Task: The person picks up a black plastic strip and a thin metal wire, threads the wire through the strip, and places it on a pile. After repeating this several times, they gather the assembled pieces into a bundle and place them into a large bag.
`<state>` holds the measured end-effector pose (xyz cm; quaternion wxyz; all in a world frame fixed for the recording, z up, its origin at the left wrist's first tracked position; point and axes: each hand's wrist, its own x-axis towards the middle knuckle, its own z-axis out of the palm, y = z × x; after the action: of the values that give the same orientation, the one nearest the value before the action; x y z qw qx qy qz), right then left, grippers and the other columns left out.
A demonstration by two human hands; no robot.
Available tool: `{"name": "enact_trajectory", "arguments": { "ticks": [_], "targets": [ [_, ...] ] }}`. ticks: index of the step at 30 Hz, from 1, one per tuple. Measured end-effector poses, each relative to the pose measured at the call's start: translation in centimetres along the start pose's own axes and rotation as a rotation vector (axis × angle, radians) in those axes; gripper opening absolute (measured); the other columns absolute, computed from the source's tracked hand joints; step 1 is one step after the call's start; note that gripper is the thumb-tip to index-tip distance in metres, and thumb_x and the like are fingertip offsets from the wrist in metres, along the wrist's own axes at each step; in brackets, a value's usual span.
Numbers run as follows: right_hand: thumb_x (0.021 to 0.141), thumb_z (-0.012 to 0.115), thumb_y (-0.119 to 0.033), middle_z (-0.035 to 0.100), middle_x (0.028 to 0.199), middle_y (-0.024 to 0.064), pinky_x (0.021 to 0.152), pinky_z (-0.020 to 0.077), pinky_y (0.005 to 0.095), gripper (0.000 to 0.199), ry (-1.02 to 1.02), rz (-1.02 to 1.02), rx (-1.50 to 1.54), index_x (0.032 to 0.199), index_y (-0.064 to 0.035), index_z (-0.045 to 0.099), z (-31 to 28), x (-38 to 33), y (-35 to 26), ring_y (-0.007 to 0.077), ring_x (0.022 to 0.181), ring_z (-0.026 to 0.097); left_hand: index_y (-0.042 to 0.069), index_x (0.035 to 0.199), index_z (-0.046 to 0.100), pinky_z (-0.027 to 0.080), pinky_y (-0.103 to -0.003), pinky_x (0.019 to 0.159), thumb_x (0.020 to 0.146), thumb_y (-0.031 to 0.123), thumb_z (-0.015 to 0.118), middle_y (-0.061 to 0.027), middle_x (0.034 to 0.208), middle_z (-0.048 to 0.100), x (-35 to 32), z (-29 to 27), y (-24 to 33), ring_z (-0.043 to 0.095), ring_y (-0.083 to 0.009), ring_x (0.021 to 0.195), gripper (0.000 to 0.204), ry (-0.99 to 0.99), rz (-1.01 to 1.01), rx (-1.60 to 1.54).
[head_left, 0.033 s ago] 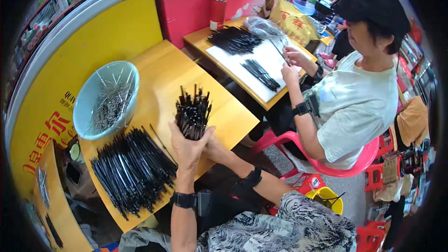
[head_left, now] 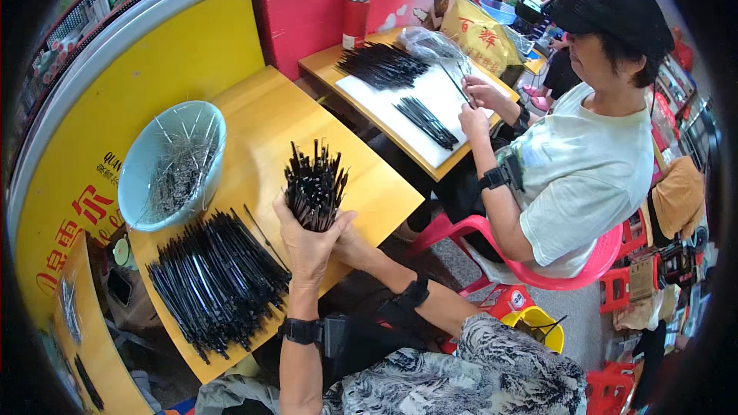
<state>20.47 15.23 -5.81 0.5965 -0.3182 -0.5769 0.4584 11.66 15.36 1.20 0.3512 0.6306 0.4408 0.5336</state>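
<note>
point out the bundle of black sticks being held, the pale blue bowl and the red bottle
bundle of black sticks (head_left: 314, 184), head view, middle of the upright bundle above the hands
pale blue bowl (head_left: 138, 160), head view, its left inner wall
red bottle (head_left: 355, 19), head view, middle of its body

Two wooden tables (head_left: 269, 119) stand side by side before a long chest counter (head_left: 154, 46) with a yellow front and a red panel (head_left: 307, 8) further along — the landmark here. Right of the tables sits a pink plastic chair (head_left: 569, 273), with red stools (head_left: 615, 284) beyond it on the grey floor (head_left: 569, 323) — daylight is bright.
</note>
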Motion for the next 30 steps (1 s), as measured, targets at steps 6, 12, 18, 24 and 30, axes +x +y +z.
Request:
{"name": "enact_trajectory", "arguments": {
  "ticks": [6,12,18,24,30],
  "targets": [
    [0.079,0.063,-0.007,0.049,0.118,0.0071,0.094,0.0373,0.0322,0.049,0.073,0.309,0.872,0.123,-0.0011,0.041,0.6,0.5,-0.1,0.0187,0.108,0.046,0.000,0.114,0.038,0.046,-0.031,0.079,0.058,0.014,0.083,-0.0113,0.098,0.058,0.4,0.6,-0.3,0.058,-0.0174,0.087,0.073,0.067,0.040,-0.059],
    [0.067,0.071,-0.007,0.054,0.108,0.0132,0.084,0.0438,0.0331,0.061,0.074,0.080,-0.187,0.120,-0.0016,0.041,0.5,0.1,-1.3,0.0282,0.097,0.054,-0.001,0.097,0.055,0.048,-0.025,0.068,0.066,0.008,0.075,-0.0043,0.086,0.062,0.3,0.2,0.0,0.058,-0.0102,0.073,0.038,0.118,-0.173,-0.330],
    [0.060,0.074,-0.005,0.050,0.108,0.0210,0.082,0.0424,0.0407,0.070,-0.030,-0.157,-0.946,0.120,-0.0008,0.037,5.7,-1.3,-11.2,0.0367,0.099,0.051,-0.001,0.107,0.053,0.045,-0.032,0.086,0.068,-0.003,0.066,-0.0101,0.100,0.060,-4.4,-4.8,4.7,0.058,-0.0176,0.091,0.041,0.236,-0.147,-0.763],
    [0.060,0.069,0.003,0.053,0.111,0.0140,0.084,0.0440,0.0377,0.079,-0.532,-0.354,-0.828,0.131,-0.0054,0.036,14.7,-5.1,-14.9,0.0324,0.099,0.054,0.001,0.119,0.043,0.033,-0.034,0.097,0.073,0.024,0.059,-0.0118,0.121,0.048,-14.0,-12.6,7.1,0.046,-0.0195,0.109,0.054,0.485,-0.144,-0.872],
    [0.072,0.053,-0.002,0.055,0.092,0.0120,0.071,0.0447,0.0367,0.062,-1.022,-0.377,-0.912,0.132,-0.0110,0.037,24.5,-11.0,-9.8,0.0290,0.084,0.056,0.006,0.103,0.052,0.040,-0.033,0.090,0.082,0.033,0.050,-0.0051,0.101,0.054,-24.3,-18.5,1.6,0.051,-0.0181,0.099,0.034,1.070,-0.254,-1.088]
  ]
}}
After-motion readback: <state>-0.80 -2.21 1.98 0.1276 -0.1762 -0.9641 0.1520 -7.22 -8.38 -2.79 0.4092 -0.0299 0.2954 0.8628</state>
